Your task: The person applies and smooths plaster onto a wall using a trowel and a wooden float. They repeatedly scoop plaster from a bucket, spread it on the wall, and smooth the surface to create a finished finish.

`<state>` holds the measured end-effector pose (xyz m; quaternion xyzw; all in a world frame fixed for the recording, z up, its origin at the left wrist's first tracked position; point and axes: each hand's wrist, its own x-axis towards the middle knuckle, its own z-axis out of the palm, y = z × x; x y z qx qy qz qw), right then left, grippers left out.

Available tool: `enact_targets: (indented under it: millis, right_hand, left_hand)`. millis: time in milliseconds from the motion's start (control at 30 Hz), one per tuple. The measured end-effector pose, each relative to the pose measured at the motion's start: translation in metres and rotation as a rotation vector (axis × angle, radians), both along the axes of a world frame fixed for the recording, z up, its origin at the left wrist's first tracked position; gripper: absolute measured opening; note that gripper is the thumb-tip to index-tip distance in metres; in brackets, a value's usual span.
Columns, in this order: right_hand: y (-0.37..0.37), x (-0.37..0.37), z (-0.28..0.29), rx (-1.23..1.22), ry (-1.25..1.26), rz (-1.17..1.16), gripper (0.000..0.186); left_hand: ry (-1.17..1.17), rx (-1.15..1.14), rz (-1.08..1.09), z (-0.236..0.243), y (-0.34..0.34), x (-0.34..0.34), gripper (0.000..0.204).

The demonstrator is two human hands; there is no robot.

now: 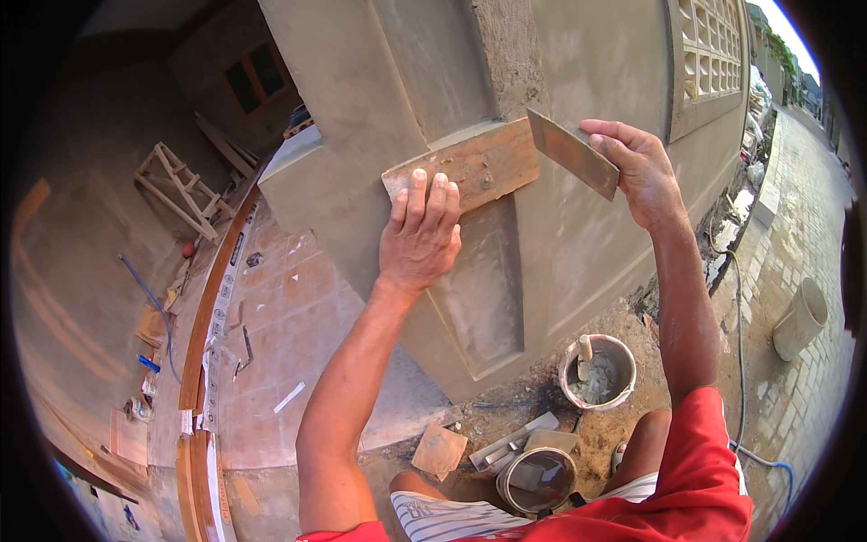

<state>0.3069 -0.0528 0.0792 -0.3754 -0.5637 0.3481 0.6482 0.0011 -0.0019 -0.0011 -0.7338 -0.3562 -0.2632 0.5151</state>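
My left hand (420, 237) holds a short wooden board (497, 167) against the grey plastered wall (587, 230), its fingers over the board's front face. The board lies slightly tilted across a recessed panel (483, 289), beneath a rough unsmoothed strip (508, 54). Just right of the board, my right hand (639, 170) grips a thin flat rectangular scraper (571, 152) between thumb and fingers. The scraper slants down to the right, its left corner close to the board's end. Whether it touches the wall I cannot tell.
Below stand a bucket (566, 366) of grey mortar with a trowel (585, 350) in it and a second bucket (502, 477) of murky liquid. A tile piece (440, 452) lies nearby. At right are a hose (741, 361) and a pale bucket (800, 321); a wooden trestle (183, 188) stands left.
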Motion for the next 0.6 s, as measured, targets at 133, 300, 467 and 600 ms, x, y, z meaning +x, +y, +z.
enact_targets:
  millis: [133, 300, 467, 600]
  right_hand:
    - [-0.003, 0.005, -0.004, -0.014, 0.110, 0.093, 0.028]
    - [-0.006, 0.004, -0.009, -0.006, 0.170, 0.149, 0.031]
    - [-0.008, 0.000, -0.011, 0.048, 0.284, 0.186, 0.041]
    - [-0.002, 0.001, -0.024, 0.038, 0.372, 0.251, 0.044]
  left_hand:
    - [-0.008, -0.009, -0.017, 0.007, -0.006, 0.004, 0.069]
    - [-0.017, -0.031, 0.007, 0.008, -0.010, 0.005, 0.065]
    - [-0.021, -0.055, 0.036, 0.011, -0.014, 0.008, 0.066]
    - [-0.007, -0.042, 0.054, 0.012, -0.016, 0.009, 0.066]
